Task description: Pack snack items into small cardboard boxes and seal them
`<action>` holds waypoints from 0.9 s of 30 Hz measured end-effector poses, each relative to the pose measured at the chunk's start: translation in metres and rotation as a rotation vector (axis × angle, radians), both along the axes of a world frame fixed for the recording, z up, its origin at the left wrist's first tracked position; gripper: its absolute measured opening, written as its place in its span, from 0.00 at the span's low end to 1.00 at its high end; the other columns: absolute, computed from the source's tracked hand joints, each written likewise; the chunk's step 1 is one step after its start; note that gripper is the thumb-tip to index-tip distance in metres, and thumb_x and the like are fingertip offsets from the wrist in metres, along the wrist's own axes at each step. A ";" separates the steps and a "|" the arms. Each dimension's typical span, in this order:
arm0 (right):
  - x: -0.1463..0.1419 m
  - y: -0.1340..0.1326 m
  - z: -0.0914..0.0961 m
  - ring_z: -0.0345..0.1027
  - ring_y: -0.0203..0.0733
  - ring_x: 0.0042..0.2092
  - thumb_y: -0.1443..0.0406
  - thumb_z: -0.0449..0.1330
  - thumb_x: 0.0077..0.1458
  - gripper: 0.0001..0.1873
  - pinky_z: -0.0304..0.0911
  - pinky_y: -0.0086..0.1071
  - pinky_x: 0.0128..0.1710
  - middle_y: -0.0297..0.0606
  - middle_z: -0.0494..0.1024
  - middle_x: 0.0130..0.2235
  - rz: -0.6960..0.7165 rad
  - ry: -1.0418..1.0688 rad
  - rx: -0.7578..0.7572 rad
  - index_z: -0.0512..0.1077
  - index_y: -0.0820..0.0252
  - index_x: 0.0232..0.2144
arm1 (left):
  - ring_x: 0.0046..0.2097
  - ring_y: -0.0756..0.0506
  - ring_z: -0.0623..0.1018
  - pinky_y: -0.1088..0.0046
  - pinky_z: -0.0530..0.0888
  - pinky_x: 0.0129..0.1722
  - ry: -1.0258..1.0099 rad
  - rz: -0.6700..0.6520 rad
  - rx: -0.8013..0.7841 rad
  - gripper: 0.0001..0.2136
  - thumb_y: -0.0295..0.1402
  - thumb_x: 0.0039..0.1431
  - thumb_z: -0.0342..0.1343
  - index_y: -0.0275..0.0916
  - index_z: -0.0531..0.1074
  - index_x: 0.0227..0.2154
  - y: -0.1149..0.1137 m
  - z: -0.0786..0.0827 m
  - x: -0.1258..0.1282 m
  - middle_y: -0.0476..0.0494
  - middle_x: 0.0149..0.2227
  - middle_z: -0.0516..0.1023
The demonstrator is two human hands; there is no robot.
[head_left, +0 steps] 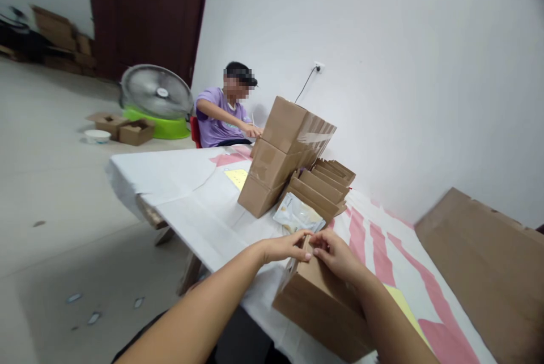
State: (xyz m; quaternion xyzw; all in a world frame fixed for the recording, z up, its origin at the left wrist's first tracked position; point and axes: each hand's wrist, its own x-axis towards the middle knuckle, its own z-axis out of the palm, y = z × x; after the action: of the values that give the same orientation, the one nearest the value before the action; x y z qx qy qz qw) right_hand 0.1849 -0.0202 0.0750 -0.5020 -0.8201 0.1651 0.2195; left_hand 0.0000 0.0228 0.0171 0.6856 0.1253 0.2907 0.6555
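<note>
My left hand [285,247] and my right hand [335,253] meet at the far end of a brown cardboard box [319,300] that lies near the table's front edge. The fingers of both hands are pinched together on the box's end flap. Just beyond the hands lies a pale foil pouch [297,214], resting against a row of open cardboard boxes [319,187]. Behind those stands a stack of closed, taped boxes [283,151].
The table [178,182] has a white cover with pink stripes and yellow patches. A large flat cardboard sheet [480,265] leans at the right by the wall. A person in a purple shirt [221,117] sits at the far end. A fan [156,93] and small boxes stand on the floor.
</note>
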 end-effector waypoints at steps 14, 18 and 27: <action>-0.010 -0.011 0.007 0.66 0.40 0.39 0.70 0.53 0.57 0.07 0.62 0.35 0.40 0.38 0.71 0.35 0.051 -0.138 0.216 0.71 0.57 0.31 | 0.56 0.39 0.64 0.61 0.60 0.55 0.052 0.020 -0.026 0.33 0.42 0.47 0.61 0.40 0.57 0.55 -0.007 0.006 -0.003 0.40 0.51 0.65; -0.011 -0.013 0.008 0.66 0.41 0.37 0.69 0.51 0.58 0.08 0.62 0.35 0.37 0.38 0.71 0.33 -0.034 -0.196 0.240 0.69 0.58 0.30 | 0.55 0.40 0.65 0.60 0.60 0.55 0.069 0.012 -0.042 0.32 0.41 0.48 0.61 0.41 0.57 0.55 -0.007 0.006 -0.004 0.42 0.50 0.68; -0.014 -0.005 -0.004 0.64 0.41 0.36 0.68 0.51 0.58 0.09 0.60 0.34 0.35 0.40 0.72 0.34 -0.052 -0.356 0.344 0.69 0.58 0.28 | 0.58 0.38 0.62 0.60 0.57 0.57 0.076 0.033 0.015 0.30 0.41 0.48 0.60 0.40 0.58 0.54 -0.008 0.009 -0.004 0.41 0.52 0.66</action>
State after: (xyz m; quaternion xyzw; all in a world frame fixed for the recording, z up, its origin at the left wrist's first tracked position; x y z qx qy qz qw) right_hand 0.1714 -0.0252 0.0713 -0.4993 -0.8487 -0.0737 0.1579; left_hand -0.0041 0.0153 0.0257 0.6990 0.1593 0.2761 0.6402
